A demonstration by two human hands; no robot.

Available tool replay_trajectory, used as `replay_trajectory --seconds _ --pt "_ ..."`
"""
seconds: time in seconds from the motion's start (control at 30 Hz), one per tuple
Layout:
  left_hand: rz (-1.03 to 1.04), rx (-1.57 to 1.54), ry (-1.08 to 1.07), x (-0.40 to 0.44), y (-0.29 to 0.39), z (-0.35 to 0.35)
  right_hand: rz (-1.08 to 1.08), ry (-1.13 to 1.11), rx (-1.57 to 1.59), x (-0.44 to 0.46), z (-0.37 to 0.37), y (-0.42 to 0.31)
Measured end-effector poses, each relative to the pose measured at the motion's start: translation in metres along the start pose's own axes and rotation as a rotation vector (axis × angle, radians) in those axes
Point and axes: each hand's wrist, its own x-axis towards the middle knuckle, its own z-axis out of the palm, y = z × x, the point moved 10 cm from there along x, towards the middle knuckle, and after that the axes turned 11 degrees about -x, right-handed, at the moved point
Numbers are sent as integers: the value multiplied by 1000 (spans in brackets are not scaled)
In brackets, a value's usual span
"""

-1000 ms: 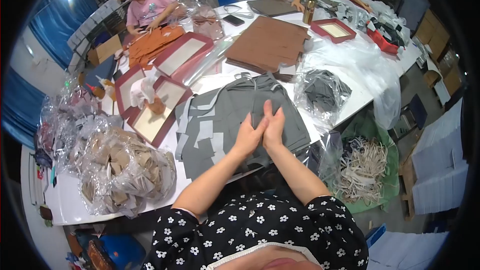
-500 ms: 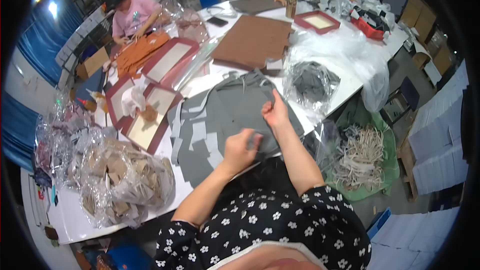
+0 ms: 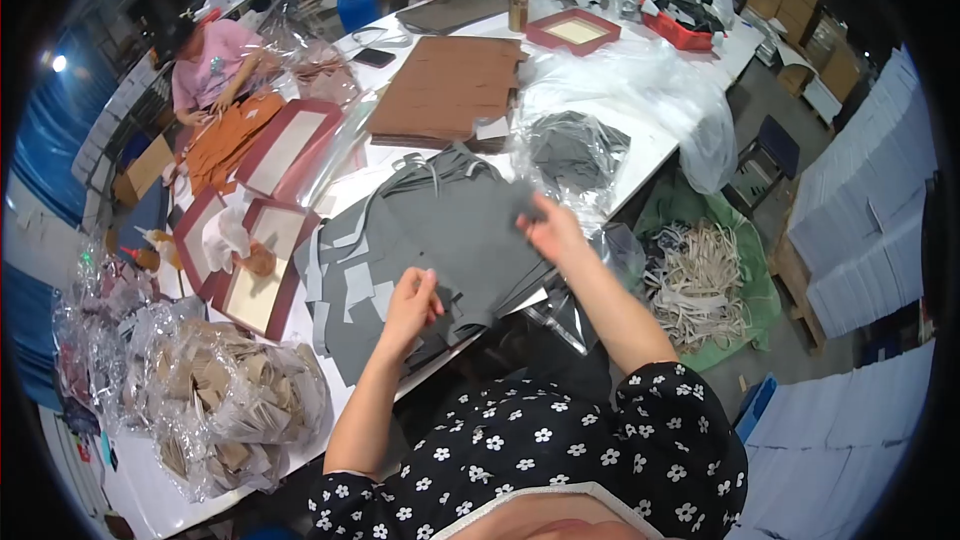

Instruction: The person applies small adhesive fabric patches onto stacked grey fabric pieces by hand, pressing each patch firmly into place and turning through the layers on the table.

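Note:
A spread of flat grey pieces (image 3: 450, 225) of sheet material lies on the table in front of me, with thin strips along its far and left edges. My left hand (image 3: 408, 308) is over the near part of the spread, its fingers curled in; what they hold, if anything, cannot be made out. At the right side, my right hand (image 3: 553, 232) pinches a small dark grey piece (image 3: 524, 202), blurred at the fingertips. Small pale grey pieces (image 3: 358, 283) lie on the left part of the spread.
Beyond is a stack of brown sheets (image 3: 445, 90). Clear bags hold grey pieces (image 3: 578, 155) and beige pieces (image 3: 235, 390). Maroon trays (image 3: 290, 150) stand left, one with a glue-stained pot (image 3: 258, 258). A green sack (image 3: 755, 290) of strips stands right. Other people work across the table.
My view has shifted, so the table's contents appear further left. My right hand has turned and now has a small grey piece at its fingertips. My left hand remains over the near part.

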Motion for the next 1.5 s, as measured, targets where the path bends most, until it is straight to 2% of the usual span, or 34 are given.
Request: replay_trajectory --seconds 0.03,0.1,0.17,0.27,0.3,0.4,0.43,0.47,0.53,0.63,0.67,0.77,0.8,0.83,0.87,0.93,0.97,1.07,1.1,1.2,1.3,1.4,1.43,1.5 --pt "-2 4 -4 1 -1 -2 -108 128 219 26 -27 -23" --pt "13 4 -16 0 2 3 -137 143 717 84 -68 -58" --pt "2 -2 -78 -1 3 17 -237 157 739 120 -92 -77" --pt "25 7 -128 -2 10 24 -381 119 601 121 -79 -98" --pt "24 5 -124 -3 8 19 -448 219 534 100 -77 -110" --pt "53 46 -62 -3 9 -5 -442 278 493 95 -93 -124" --pt "77 74 -28 1 8 -17 -368 249 246 96 -89 -117" --pt "103 101 7 6 8 -30 -239 338 -1 77 -76 -106" --pt "270 311 139 14 23 -55 -183 339 -337 73 -68 -89" --pt "538 742 310 29 56 -73 -343 237 -655 45 0 -58" --pt "626 908 359 30 63 -73 -327 137 -767 33 36 -36" --pt "801 1112 436 36 62 -57 -305 -250 -1127 19 127 36" --pt "726 1203 397 45 51 -53 -418 -318 -1295 27 145 51" --pt "650 1293 357 51 39 -51 -619 -338 -1449 30 164 56" --pt "570 1381 315 57 27 -50 -761 -301 -1601 38 173 63" --pt "563 1386 331 60 25 -51 -1060 -211 -1891 48 195 71" --pt "561 1384 329 60 24 -51 -995 -196 -2039 63 197 77" --pt "566 1396 339 61 24 -54 -530 -260 -2164 96 192 93" --pt "559 1396 337 60 25 -53 -476 -313 -2184 98 193 95" --pt "569 1358 345 57 28 -53 -483 -274 -2161 97 193 92" --pt "591 1249 373 58 30 -60 -721 -164 -1794 82 189 73" --pt "636 1138 386 55 33 -67 -339 -234 -1519 58 156 85" --pt "649 1111 385 56 34 -68 -135 -254 -1426 36 147 89" --pt "689 1045 387 53 34 -70 45 -268 -1284 3 121 95"
